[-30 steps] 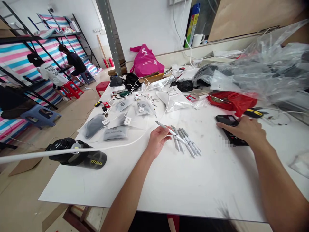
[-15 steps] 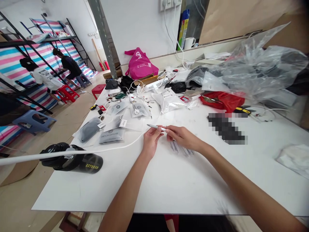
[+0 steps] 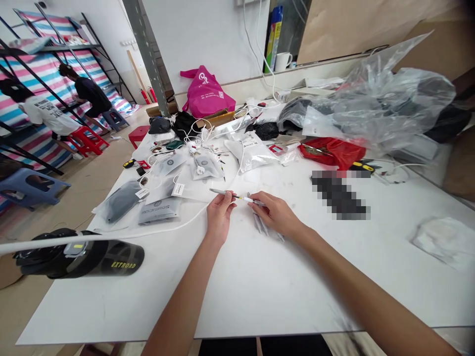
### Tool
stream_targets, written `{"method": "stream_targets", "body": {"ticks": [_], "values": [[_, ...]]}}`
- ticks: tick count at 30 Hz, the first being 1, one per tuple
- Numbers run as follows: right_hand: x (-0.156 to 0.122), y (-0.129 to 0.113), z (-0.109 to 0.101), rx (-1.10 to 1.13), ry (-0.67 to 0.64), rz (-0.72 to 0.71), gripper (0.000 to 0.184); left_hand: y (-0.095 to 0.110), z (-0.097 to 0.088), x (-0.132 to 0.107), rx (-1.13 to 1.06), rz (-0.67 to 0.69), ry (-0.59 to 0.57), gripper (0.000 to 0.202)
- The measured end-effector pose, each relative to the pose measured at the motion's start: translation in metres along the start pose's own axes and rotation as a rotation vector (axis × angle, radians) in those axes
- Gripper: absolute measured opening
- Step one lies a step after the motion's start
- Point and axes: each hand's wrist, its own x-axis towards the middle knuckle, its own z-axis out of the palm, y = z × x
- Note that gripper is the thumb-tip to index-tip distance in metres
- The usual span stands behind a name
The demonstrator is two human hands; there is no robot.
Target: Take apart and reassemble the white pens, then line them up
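My left hand (image 3: pixel 219 215) pinches the grey front part of a pen (image 3: pixel 216 191), its tip pointing left. A thin refill (image 3: pixel 239 198), with dark and yellowish stretches, shows in the gap between my two hands. My right hand (image 3: pixel 278 212) grips the pen's white and grey rear barrel (image 3: pixel 257 201) between thumb and fingers. The two pen parts are apart, in line with each other, above the white table (image 3: pixel 230 287). Several grey pens (image 3: pixel 259 225) lie on the table beneath my right hand, partly hidden by it.
At left lies a black bottle (image 3: pixel 111 257), a white cable (image 3: pixel 163 230) passing over it. Bagged grey pouches (image 3: pixel 159 210), cords and a pink bag (image 3: pixel 208 91) fill the back left. Clear plastic (image 3: pixel 389 104) and a red bag (image 3: pixel 334 152) lie at back right. Two people sit far left.
My hands have moved apart, and the pen has come open into two parts with the refill showing between them. The view has shifted slightly to the right.
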Motion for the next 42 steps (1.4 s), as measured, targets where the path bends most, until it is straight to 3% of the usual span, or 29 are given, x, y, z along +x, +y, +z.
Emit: {"method": "stream_targets", "body": {"ticks": [6,11,22,26,31,36,42], "values": [[0.000,-0.002,-0.003,-0.063,-0.005,-0.041,0.031,0.001,0.001,-0.002,0.018,0.001,-0.002,0.038],[-0.001,-0.007,-0.002,-0.014,-0.008,-0.084,0.032,-0.001,0.006,-0.011,0.138,0.002,-0.118,0.034],[-0.003,-0.018,0.004,0.191,0.038,0.002,0.018,0.007,0.011,-0.020,0.142,-0.014,-0.203,0.033],[-0.003,-0.018,0.005,0.202,0.038,-0.003,0.016,0.008,0.011,-0.021,0.169,-0.026,-0.211,0.034],[-0.003,-0.018,0.006,0.174,0.041,0.028,0.019,0.009,0.009,-0.020,0.144,0.014,-0.185,0.051],[-0.003,-0.016,0.004,0.130,0.047,-0.004,0.020,0.008,0.006,-0.016,0.095,0.057,-0.050,0.033],[-0.002,-0.016,0.000,0.096,0.036,0.016,0.029,0.010,0.006,-0.015,0.086,0.012,-0.126,0.035]]}}
